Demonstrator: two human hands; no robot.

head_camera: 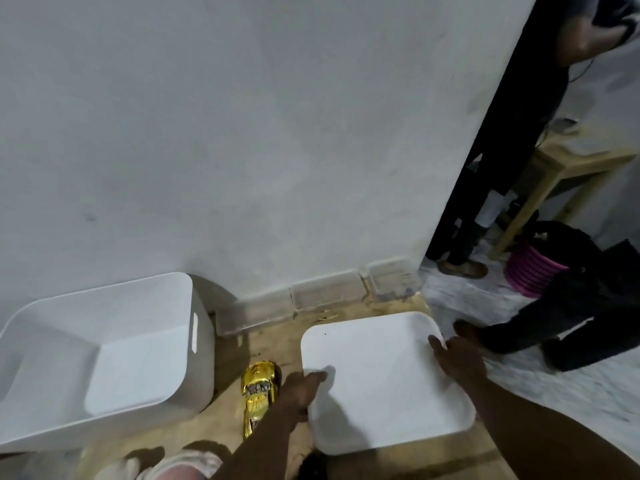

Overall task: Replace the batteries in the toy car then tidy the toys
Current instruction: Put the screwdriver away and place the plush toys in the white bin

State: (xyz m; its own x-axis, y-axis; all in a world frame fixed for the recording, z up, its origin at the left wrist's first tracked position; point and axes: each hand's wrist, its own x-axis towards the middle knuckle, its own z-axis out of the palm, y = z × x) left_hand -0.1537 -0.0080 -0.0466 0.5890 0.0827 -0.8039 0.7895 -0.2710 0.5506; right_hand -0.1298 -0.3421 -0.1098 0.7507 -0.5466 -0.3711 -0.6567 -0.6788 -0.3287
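The left hand and right hand are gripping opposite edges of the lid, probably to cover the open bin at left, while the car is lying on the floor between them, untidied.

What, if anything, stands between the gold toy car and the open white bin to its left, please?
Nothing visible does. The gold toy car lies on bare floor beside the open white bin, whose top is uncovered. The left hand and right hand grip the white lid on the car's other side.
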